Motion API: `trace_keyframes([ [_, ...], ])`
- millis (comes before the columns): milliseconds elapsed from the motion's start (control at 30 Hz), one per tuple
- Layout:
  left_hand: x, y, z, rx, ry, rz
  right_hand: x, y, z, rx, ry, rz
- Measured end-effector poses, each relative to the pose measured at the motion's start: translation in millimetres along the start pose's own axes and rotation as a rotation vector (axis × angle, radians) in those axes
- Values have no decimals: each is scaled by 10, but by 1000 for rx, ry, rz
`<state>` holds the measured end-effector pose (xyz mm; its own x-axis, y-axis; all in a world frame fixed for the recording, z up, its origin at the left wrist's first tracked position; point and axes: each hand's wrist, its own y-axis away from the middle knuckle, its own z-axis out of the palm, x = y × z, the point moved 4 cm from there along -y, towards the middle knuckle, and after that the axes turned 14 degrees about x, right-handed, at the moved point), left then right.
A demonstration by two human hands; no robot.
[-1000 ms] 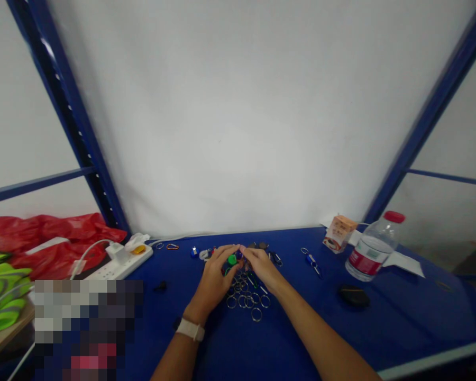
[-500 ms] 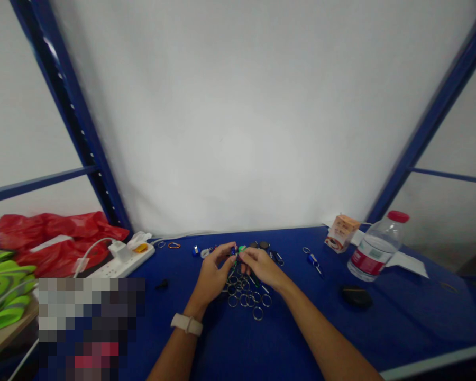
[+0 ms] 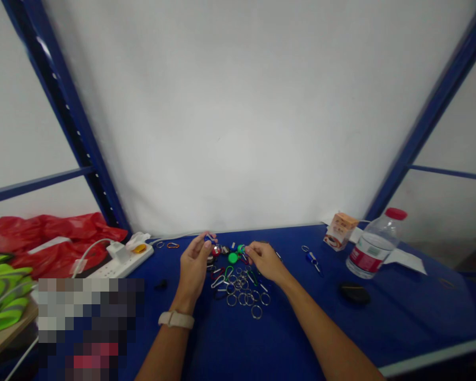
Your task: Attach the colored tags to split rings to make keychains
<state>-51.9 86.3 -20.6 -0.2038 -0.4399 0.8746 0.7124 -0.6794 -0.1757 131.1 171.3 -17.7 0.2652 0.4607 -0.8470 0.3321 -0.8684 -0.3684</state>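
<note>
My left hand (image 3: 194, 259), a pale watch strap on its wrist, is closed with thumb and fingers around a small blue piece (image 3: 208, 238) whose kind is unclear. To its right, my right hand (image 3: 265, 260) pinches a small green piece (image 3: 241, 248) at the edge of the pile. Between the hands lie a green disc (image 3: 232, 258) and a red piece (image 3: 216, 250). Nearer to me are a silver carabiner (image 3: 218, 281), a green carabiner (image 3: 229, 272) and several metal split rings (image 3: 248, 299).
At the right lie a blue keychain (image 3: 312, 258) and a black pouch-like object (image 3: 354, 292), near an orange box (image 3: 340, 231) and a plastic bottle (image 3: 373, 247). A white power strip (image 3: 138, 260), an orange carabiner (image 3: 173, 245) and red plastic (image 3: 55, 238) are at the left.
My hands have drawn apart, the left one moving left with the blue piece. The green disc and carabiners between them now show.
</note>
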Motion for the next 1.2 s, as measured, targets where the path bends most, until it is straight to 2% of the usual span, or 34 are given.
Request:
trace_keyframes([
  [100, -35, -41, -41, 38, 65, -29, 57, -43, -144, 109, 156, 9],
  [233, -64, 3, 27, 8, 99, -107, 78, -77, -341, 227, 512, -29],
  [300, -57, 28, 52, 4, 107, -126, 91, -85, -421, 227, 719, -21],
  [400, -37, 48, 66, 0, 123, -135, 144, -81, -531, 179, 944, 71],
  [500, -27, 57, 75, -12, 127, -144, 200, -62, -622, 148, 1041, 169],
  [600, -18, 72, 93, -22, 129, -156, 203, -44, -678, 182, 1072, 200],
  [700, 0, 99, 122, -38, 125, -164, 110, -40, -674, 295, 1056, 114],
  [800, 18, 131, 154, -68, 99, -168, -47, -31, -544, 335, 872, -82],
  [867, 17, 149, 167, -91, 75, -170, -152, -3, -394, 266, 658, -203],
  [1000, -19, 174, 180, -177, 46, -172, -340, 127, -72, 40, 275, -378],
  [1100, -52, 187, 185, -244, 29, -186, -419, 216, 70, -28, 207, -432],
  [1200, -62, 189, 183, -260, 17, -197, -442, 247, 116, -19, 255, -441],
])
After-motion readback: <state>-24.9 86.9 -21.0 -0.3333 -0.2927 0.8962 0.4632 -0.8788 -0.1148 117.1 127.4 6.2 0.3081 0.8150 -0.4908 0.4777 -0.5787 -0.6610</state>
